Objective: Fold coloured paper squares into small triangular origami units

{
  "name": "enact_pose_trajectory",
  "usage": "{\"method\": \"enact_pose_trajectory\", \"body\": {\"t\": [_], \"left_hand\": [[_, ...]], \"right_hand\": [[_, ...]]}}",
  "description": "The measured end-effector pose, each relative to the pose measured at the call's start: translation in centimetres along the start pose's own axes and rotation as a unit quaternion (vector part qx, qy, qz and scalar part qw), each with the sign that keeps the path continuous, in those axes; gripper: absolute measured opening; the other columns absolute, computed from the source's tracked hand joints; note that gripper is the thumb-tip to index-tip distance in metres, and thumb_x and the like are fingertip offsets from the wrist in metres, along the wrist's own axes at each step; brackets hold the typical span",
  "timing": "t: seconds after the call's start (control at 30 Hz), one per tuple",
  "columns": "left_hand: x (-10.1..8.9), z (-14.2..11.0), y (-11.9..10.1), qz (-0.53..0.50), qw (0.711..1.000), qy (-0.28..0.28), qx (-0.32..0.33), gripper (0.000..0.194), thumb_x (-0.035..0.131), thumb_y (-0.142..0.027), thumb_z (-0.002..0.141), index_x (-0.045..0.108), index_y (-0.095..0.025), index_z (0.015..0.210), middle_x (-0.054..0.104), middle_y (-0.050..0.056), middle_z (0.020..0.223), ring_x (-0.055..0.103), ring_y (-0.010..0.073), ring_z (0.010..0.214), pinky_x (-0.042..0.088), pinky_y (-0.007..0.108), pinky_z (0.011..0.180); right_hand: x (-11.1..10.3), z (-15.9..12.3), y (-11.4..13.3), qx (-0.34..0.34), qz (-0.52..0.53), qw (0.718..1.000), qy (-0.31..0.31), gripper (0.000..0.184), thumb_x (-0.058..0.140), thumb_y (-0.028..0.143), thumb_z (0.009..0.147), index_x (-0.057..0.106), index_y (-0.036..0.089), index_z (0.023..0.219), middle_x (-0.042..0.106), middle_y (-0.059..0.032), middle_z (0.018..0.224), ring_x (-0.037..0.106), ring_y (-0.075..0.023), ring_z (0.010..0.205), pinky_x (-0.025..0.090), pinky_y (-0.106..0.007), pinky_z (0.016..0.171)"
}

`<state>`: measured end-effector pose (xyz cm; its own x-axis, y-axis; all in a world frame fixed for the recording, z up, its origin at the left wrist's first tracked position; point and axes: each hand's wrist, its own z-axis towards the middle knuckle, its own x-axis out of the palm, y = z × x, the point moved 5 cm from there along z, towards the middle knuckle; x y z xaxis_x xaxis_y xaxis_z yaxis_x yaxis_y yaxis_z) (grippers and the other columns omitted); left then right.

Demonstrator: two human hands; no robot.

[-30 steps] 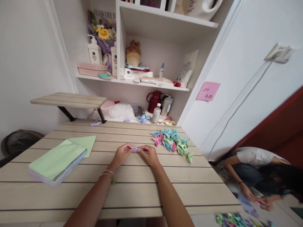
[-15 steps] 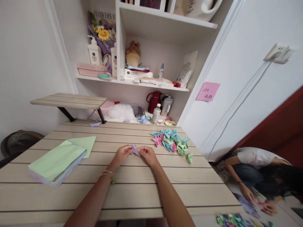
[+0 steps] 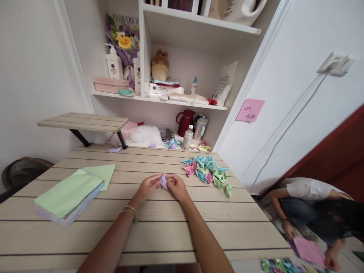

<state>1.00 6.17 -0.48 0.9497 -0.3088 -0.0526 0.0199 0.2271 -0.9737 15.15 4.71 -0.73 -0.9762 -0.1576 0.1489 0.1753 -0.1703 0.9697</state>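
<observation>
A small folded piece of purple paper (image 3: 163, 181) is held just above the middle of the table. My left hand (image 3: 150, 185) pinches its left side, and my right hand (image 3: 176, 185) grips its right side with the fingertips. To the right of my hands lies a pile of folded paper boats (image 3: 207, 168) in blue, green and pink. On the left sits a stack of coloured paper (image 3: 71, 191), with a light green sheet on top and another sheet sticking out behind.
A small raised wooden shelf (image 3: 83, 120) stands at the table's back left. Behind the table are a plastic bottle (image 3: 187, 137) and a dark red jug (image 3: 185, 122). At the right, a person (image 3: 309, 208) crouches on the floor holding pink paper (image 3: 309, 251), near more folded pieces (image 3: 280, 265).
The purple paper has turned a little between my hands and stands more upright. The crouching person now holds a spread pink sheet, which was bunched between both hands before.
</observation>
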Motion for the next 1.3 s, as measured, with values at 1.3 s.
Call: {"method": "enact_pose_trajectory", "body": {"t": [1.3], "left_hand": [[-0.2,-0.2,0.0,-0.042,0.996,-0.017,-0.078,0.039,0.071,-0.032,0.060,0.059,-0.011,0.091,0.065,0.005,0.071,0.063,0.0157,0.066,0.050,0.027,0.063]], "right_hand": [[-0.5,-0.2,0.7,-0.044,-0.121,0.991,-0.034,0.016,0.061,0.022,0.064,0.067,0.016,0.078,0.066,-0.0025,0.064,0.058,-0.0130,0.054,0.044,-0.022,0.050]]}}
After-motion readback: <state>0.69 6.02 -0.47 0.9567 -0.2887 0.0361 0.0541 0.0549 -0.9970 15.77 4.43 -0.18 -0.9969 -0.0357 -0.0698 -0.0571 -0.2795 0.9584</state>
